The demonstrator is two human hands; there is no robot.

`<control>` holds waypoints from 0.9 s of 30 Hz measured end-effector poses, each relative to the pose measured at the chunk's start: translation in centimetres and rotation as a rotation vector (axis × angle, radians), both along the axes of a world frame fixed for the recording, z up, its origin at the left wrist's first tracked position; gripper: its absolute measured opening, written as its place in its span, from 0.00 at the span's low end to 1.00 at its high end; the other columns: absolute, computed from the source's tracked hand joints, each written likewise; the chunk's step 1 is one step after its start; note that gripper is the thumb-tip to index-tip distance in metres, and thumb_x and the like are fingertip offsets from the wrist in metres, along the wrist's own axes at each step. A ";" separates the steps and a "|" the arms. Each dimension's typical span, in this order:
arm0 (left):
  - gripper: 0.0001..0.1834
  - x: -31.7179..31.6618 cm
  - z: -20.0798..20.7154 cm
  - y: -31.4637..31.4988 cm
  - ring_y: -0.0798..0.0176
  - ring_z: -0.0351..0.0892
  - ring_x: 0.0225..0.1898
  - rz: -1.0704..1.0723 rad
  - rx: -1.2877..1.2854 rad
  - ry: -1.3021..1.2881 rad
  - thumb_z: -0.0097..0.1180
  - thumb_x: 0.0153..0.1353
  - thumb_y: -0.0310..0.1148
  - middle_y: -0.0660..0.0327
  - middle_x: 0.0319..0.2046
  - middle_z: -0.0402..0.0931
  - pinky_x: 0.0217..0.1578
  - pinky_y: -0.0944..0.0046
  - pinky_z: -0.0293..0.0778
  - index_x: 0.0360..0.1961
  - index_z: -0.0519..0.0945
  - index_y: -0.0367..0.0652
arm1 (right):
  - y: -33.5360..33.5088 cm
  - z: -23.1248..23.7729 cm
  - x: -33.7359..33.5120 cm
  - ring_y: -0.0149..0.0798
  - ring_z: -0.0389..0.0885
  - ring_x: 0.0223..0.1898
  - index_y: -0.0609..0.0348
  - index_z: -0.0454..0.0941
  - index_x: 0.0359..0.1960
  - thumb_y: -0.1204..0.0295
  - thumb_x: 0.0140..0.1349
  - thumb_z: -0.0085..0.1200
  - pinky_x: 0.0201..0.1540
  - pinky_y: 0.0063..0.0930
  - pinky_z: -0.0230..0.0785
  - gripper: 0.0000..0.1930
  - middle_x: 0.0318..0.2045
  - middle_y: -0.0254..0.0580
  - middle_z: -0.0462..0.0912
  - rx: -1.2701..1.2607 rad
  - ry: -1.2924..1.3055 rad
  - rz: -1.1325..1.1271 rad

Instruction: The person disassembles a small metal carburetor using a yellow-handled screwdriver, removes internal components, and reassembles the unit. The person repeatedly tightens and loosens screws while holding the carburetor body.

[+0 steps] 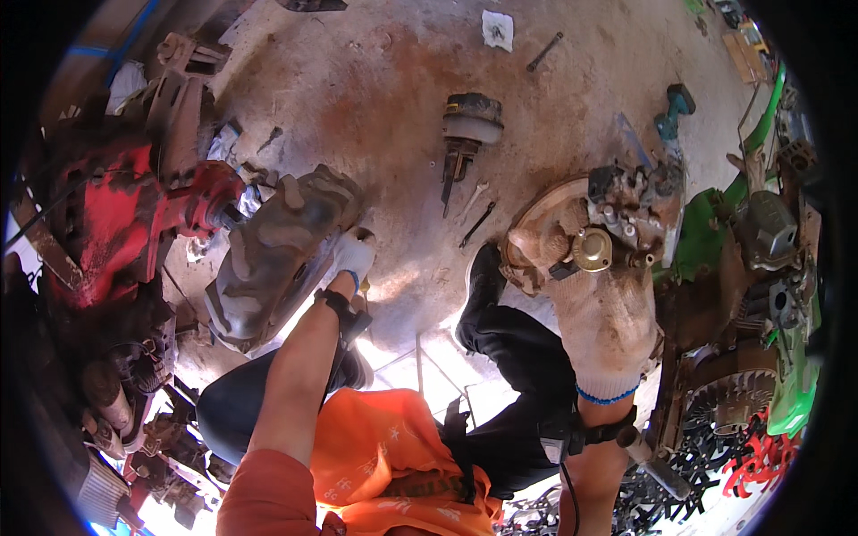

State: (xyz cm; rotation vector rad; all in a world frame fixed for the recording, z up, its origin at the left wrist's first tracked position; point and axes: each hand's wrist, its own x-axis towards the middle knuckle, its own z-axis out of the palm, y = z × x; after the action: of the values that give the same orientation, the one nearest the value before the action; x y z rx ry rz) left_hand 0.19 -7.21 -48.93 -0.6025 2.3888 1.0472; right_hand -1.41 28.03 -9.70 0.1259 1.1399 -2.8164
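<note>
On the concrete floor (380,152), seen in the head view, the person's two gloved hands work apart, one at each side of the body. Near the floor's left edge, beside a red machine (116,228), the left hand (350,256) lies against the right flank of a lugged black tyre (277,255). Its fingers are too small and partly hidden, so I cannot tell whether that grip is spread or pinching anything. The right hand (606,326) reaches to a greasy metal assembly (635,205) near the floor's right edge, between the dark right shoe (483,272) and the green machine (702,232). A brass-coloured cap (591,250) and the parts around it hide the fingertips; whether this grip is closed on the assembly cannot be told.

The step in hand appears to be handling the assembly with the right hand while the left rests at the tyre. The next move, as I judge it, calls for firm support under the uneven, heavy-looking metal.

The cap's round face points up toward the camera; the assembly's long axis seems to slant from the cap toward the floor's far right corner. The tyre's long axis runs from near left to far right, its lugs facing up and leftward.
</note>
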 end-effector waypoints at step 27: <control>0.19 1.2 1.1 5.4 0.31 0.86 0.57 -0.357 -0.274 -0.073 0.64 0.70 0.43 0.41 0.55 0.86 0.56 0.38 0.81 0.56 0.84 0.44 | -0.4 2.0 1.4 0.54 0.80 0.70 0.60 0.69 0.78 0.62 0.83 0.52 0.77 0.60 0.70 0.27 0.71 0.55 0.79 0.279 -0.268 -0.021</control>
State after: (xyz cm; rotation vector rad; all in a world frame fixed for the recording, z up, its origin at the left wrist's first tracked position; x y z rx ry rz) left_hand 1.40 -1.85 -47.79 -0.2793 2.4724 0.5437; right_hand 0.03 27.62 -7.73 0.5203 1.4576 -2.5391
